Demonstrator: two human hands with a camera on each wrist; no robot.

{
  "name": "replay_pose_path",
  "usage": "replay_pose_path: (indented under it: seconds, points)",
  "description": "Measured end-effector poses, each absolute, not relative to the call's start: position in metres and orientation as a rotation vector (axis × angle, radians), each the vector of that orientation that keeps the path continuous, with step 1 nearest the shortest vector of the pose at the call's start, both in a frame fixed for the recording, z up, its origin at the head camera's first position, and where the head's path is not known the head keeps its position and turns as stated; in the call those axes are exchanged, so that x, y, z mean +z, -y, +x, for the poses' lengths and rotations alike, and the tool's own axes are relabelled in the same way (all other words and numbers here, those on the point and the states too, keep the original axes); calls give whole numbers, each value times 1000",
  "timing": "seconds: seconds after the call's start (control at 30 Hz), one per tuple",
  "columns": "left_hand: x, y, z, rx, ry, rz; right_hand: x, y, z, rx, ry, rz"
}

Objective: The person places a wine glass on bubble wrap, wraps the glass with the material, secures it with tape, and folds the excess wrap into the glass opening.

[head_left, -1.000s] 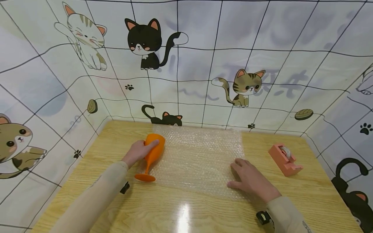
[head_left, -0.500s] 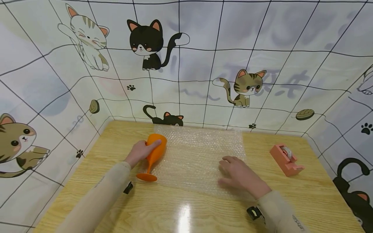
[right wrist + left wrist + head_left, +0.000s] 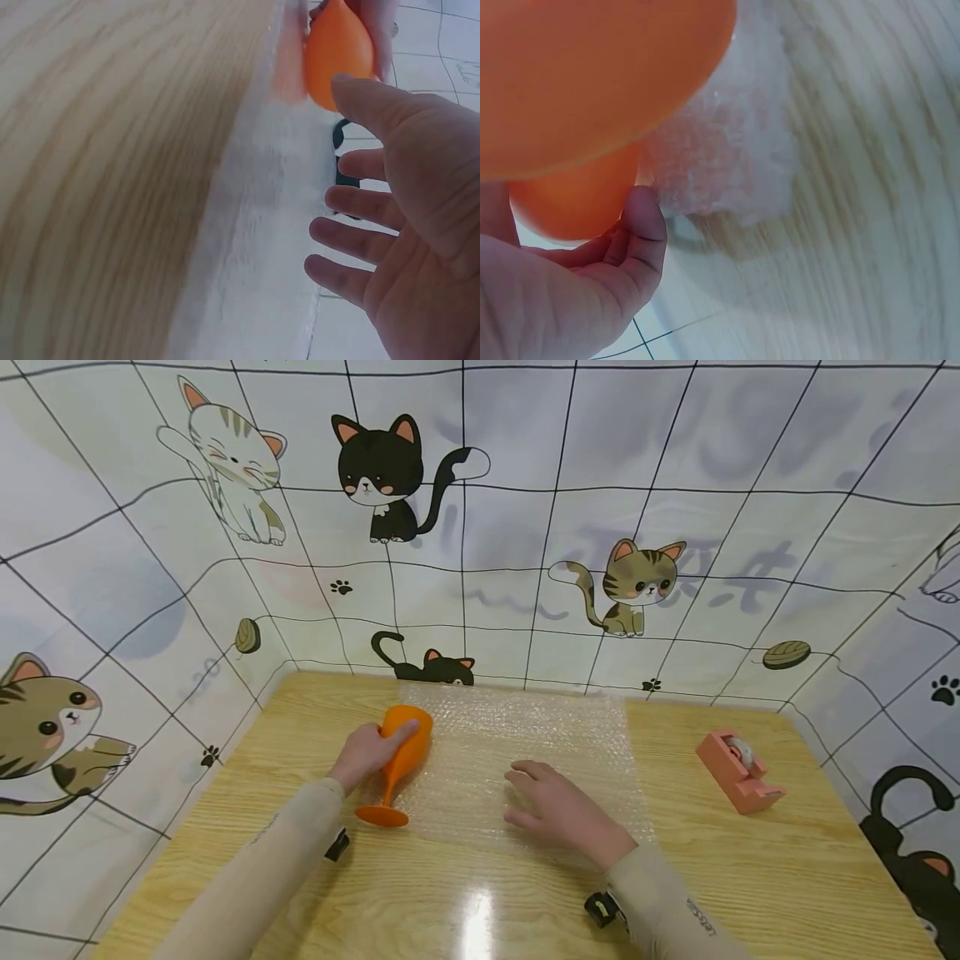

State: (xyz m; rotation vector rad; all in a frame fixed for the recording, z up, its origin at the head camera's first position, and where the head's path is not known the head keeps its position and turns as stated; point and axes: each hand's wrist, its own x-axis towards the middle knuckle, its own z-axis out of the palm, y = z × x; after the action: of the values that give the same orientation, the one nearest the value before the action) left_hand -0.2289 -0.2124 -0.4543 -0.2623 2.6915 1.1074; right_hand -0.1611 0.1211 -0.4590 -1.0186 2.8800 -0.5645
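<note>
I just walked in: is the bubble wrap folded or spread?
Spread: the bubble wrap lies as a broad, flat sheet on the table, wood colour showing through.

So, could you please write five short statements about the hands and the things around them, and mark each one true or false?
1. The left hand holds the orange goblet. True.
2. The right hand grips the tape dispenser. False: that hand holds nothing, and the dispenser sits apart from it, to its right.
3. The bubble wrap is spread out on the table. True.
4. The goblet is fully wrapped. False: its orange outside is bare, and the bubble wrap lies flat.
5. A black-and-white cartoon cat is printed on the backdrop. True.
</note>
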Motion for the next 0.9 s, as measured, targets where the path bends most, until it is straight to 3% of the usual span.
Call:
replay_pose_path:
  seconds: [0.9]
  points:
    - [-455,211,-227,1124,-2668,-284,-466,-25,-180,-567,-2791,-1095]
